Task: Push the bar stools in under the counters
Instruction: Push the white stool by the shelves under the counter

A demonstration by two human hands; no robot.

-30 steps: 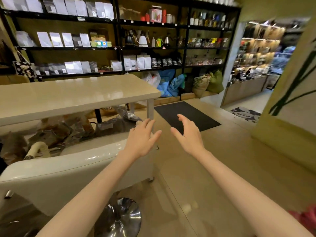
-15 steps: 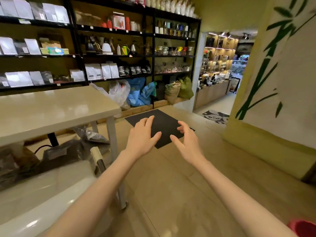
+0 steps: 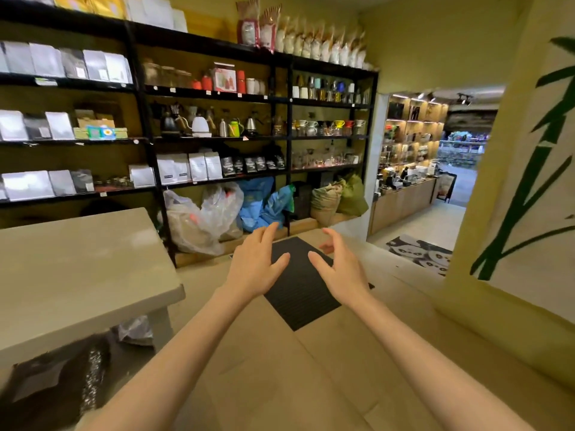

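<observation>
No bar stool shows in the head view. The pale stone counter (image 3: 77, 269) fills the left side, with dark and silver bags on the floor beneath it. My left hand (image 3: 255, 269) and my right hand (image 3: 339, 272) are held out in front of me above the floor, to the right of the counter's corner. Both have relaxed, slightly spread fingers and hold nothing. They touch neither the counter nor each other.
A black mat (image 3: 298, 293) lies on the tan floor under my hands. Black shelving (image 3: 217, 138) with bags, kettles and cups lines the far wall, with plastic bags (image 3: 202, 219) and sacks at its foot. A doorway (image 3: 429, 188) opens at the right, beside a bamboo-painted wall (image 3: 529, 197).
The view has swung right and up. The white stool, seen at lower left earlier, has left the frame. My hands stay out in front, empty.
</observation>
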